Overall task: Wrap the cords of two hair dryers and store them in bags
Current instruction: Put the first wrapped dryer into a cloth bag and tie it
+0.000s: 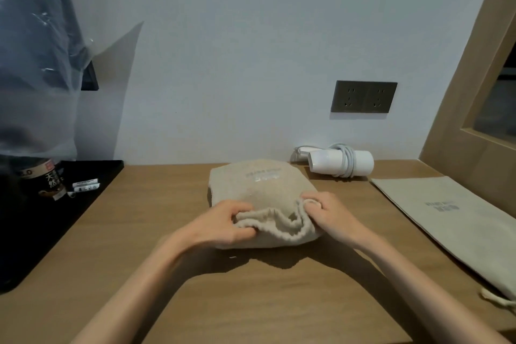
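Observation:
A bulging beige drawstring bag (259,190) lies in the middle of the wooden table (167,288), its gathered mouth turned toward me. My left hand (223,223) pinches the left side of the bunched opening. My right hand (332,215) grips the right side of it. What fills the bag is hidden by the cloth. A white hair dryer (343,162) with its cord coiled round the body lies at the back by the wall. A second, flat beige bag (458,220) lies on the right of the table.
A double wall socket (363,96) sits above the dryer. A black tray (42,218) at the left holds a can (46,180) and small packets. Clear plastic sheeting (36,64) hangs at the upper left. A wooden frame (480,92) rises on the right.

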Demonstrator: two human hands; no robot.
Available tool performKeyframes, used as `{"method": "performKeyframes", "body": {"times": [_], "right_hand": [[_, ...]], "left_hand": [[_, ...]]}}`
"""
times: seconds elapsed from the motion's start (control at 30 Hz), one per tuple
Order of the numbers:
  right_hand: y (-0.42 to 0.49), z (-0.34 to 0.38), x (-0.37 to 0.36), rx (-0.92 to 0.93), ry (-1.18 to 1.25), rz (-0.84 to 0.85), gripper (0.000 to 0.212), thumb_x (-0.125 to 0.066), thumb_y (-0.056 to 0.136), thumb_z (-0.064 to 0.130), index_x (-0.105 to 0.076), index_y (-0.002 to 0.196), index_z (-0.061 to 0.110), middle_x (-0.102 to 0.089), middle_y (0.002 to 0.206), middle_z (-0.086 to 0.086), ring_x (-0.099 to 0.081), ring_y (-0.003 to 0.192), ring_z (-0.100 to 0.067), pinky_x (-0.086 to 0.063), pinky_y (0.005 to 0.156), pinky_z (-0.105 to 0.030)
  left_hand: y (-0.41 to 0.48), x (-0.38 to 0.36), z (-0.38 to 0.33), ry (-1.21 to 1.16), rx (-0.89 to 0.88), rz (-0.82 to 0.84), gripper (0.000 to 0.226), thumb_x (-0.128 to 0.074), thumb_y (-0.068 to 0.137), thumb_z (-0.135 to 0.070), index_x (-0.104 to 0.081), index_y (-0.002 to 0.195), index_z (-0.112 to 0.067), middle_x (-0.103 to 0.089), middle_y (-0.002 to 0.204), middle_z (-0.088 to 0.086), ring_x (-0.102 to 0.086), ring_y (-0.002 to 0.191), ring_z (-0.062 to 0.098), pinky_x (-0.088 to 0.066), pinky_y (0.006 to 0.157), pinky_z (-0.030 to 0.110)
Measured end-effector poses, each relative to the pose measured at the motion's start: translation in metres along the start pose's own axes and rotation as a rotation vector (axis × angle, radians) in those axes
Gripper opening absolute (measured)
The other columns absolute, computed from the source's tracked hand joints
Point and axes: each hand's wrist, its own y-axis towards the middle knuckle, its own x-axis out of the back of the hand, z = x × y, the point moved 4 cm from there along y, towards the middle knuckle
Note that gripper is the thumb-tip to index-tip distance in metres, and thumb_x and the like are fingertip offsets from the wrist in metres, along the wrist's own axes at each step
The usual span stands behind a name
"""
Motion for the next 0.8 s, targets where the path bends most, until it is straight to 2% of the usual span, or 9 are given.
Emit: {"method": "performKeyframes", "body": {"times": [0.07,0.17,0.23,0.3,0.4,0.5,0.6,0.7,0.8], "right_hand": [[-0.006,-0.002,-0.005,-0.081,-0.028,0.165,0.013,-0.048,0.073,0.033,-0.060,0.069,0.031,-0.061,0.071,0.013,-0.052,0.066,-0.002,-0.044,0.066,-0.033],[-0.018,0.002,-0.001,-0.183,0.130,0.501,0.043,-0.052,0.074,0.026,-0.061,0.116,0.023,-0.067,0.107,0.010,-0.060,0.096,-0.001,-0.048,0.084,-0.023],[-0.025,0.006,0.011,-0.182,0.242,0.555,0.054,-0.047,0.081,0.032,-0.051,0.134,0.023,-0.063,0.125,0.013,-0.058,0.113,-0.004,-0.044,0.097,-0.024],[-0.022,0.007,0.023,-0.162,0.351,0.349,0.046,-0.043,0.089,0.040,-0.056,0.129,0.022,-0.066,0.122,0.010,-0.062,0.110,-0.012,-0.048,0.093,-0.025],[-0.010,-0.006,0.027,-0.184,0.181,-0.185,0.022,-0.064,0.090,0.031,-0.064,0.109,0.020,-0.065,0.112,0.005,-0.061,0.104,-0.014,-0.049,0.086,-0.025],[0.000,-0.020,0.005,-0.215,0.054,-0.204,0.035,-0.068,0.085,0.022,-0.049,0.114,0.022,-0.051,0.119,0.003,-0.050,0.108,-0.011,-0.043,0.088,-0.029],[0.005,-0.021,-0.004,-0.230,0.160,-0.233,0.035,-0.062,0.089,0.018,-0.038,0.115,0.018,-0.051,0.099,0.002,-0.049,0.089,-0.012,-0.042,0.076,-0.031],[0.011,-0.033,-0.011,-0.275,0.158,-0.285,0.033,-0.063,0.089,0.023,-0.039,0.111,0.018,-0.049,0.092,0.006,-0.050,0.088,-0.015,-0.043,0.077,-0.035],[0.014,-0.044,-0.017,-0.339,0.126,-0.335,0.024,-0.068,0.086,0.031,-0.047,0.095,0.021,-0.055,0.093,0.007,-0.053,0.088,-0.013,-0.039,0.066,-0.027]], "left_hand": [[-0.002,-0.007,-0.004,-0.056,0.031,0.147,0.039,-0.059,0.065,-0.067,-0.055,0.080,-0.031,-0.057,0.080,-0.015,-0.050,0.069,0.001,-0.036,0.063,0.014],[0.001,-0.014,-0.012,-0.096,0.014,0.175,0.073,-0.039,0.071,-0.083,-0.056,0.117,-0.029,-0.058,0.121,-0.009,-0.056,0.104,0.003,-0.044,0.084,0.014],[0.006,-0.020,-0.013,-0.113,0.046,0.078,0.056,-0.031,0.092,-0.065,-0.052,0.126,-0.026,-0.054,0.126,-0.008,-0.056,0.105,0.005,-0.047,0.083,0.015],[0.012,-0.027,-0.014,0.069,0.009,-0.020,0.039,-0.037,0.101,-0.039,-0.044,0.136,-0.025,-0.052,0.129,-0.007,-0.055,0.104,0.005,-0.047,0.087,0.019],[0.016,-0.040,-0.007,0.330,-0.023,-0.083,0.053,-0.048,0.097,-0.031,-0.031,0.147,-0.028,-0.054,0.115,-0.008,-0.052,0.099,0.006,-0.046,0.089,0.028],[0.020,-0.043,-0.011,0.430,-0.071,-0.149,0.060,-0.053,0.091,-0.035,-0.030,0.146,-0.035,-0.053,0.102,-0.009,-0.051,0.087,0.007,-0.047,0.076,0.027],[0.026,-0.041,-0.013,0.342,-0.049,-0.115,0.061,-0.058,0.084,-0.034,-0.038,0.142,-0.037,-0.053,0.093,-0.010,-0.049,0.075,0.006,-0.043,0.065,0.023],[0.029,-0.042,-0.008,0.295,0.001,-0.120,0.060,-0.061,0.081,-0.036,-0.043,0.138,-0.034,-0.054,0.089,-0.012,-0.048,0.070,0.003,-0.037,0.059,0.019],[0.031,-0.042,-0.002,0.244,0.082,-0.106,0.066,-0.064,0.078,-0.036,-0.041,0.139,-0.030,-0.059,0.085,-0.013,-0.052,0.066,-0.003,-0.038,0.061,0.017]]}}
